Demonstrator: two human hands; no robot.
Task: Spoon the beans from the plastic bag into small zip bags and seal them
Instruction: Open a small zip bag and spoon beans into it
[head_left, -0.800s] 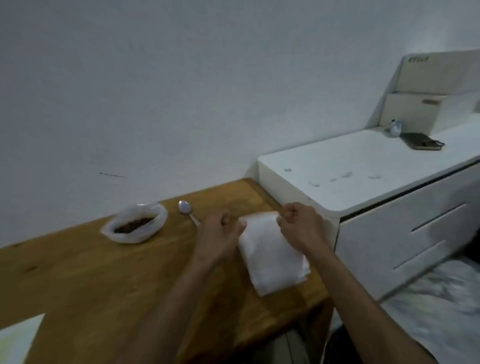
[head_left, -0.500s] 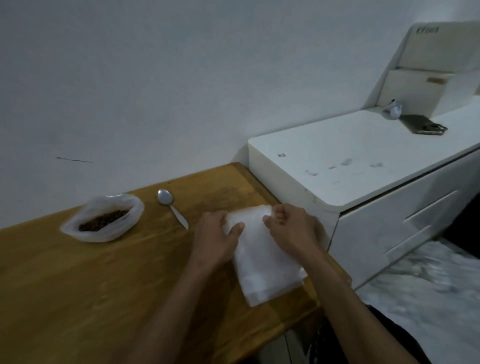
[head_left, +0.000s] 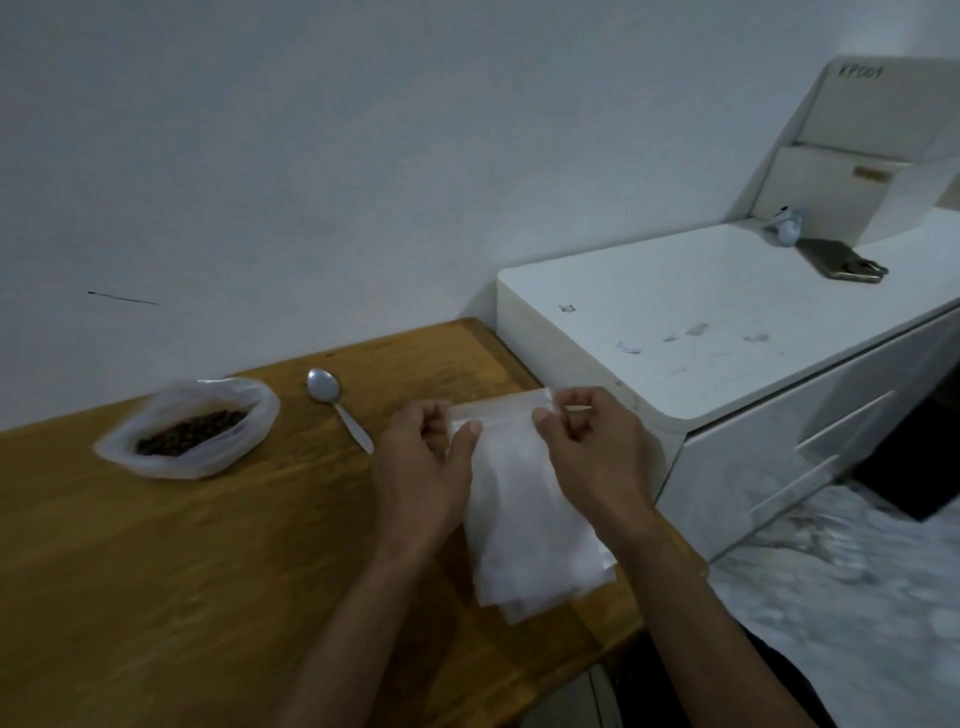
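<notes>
A stack of clear small zip bags (head_left: 524, 514) lies on the wooden table (head_left: 182, 571) near its right end. My left hand (head_left: 423, 467) pinches the top left corner of the uppermost bag. My right hand (head_left: 592, 447) pinches its top right corner. The bag's top edge is lifted slightly off the stack. An open plastic bag (head_left: 189, 428) holding dark beans sits at the left of the table. A metal spoon (head_left: 337, 408) lies between that bag and my hands, bowl toward the wall.
A white drawer cabinet (head_left: 727, 338) stands against the table's right end, higher than the tabletop. On it, far right, lie a phone (head_left: 841, 262), a small white object and a white box (head_left: 883, 156). A white wall runs behind.
The view has shifted right and down. Both hands went from resting on the stack's top corners to pinching the top bag's upper edge and lifting it a little.
</notes>
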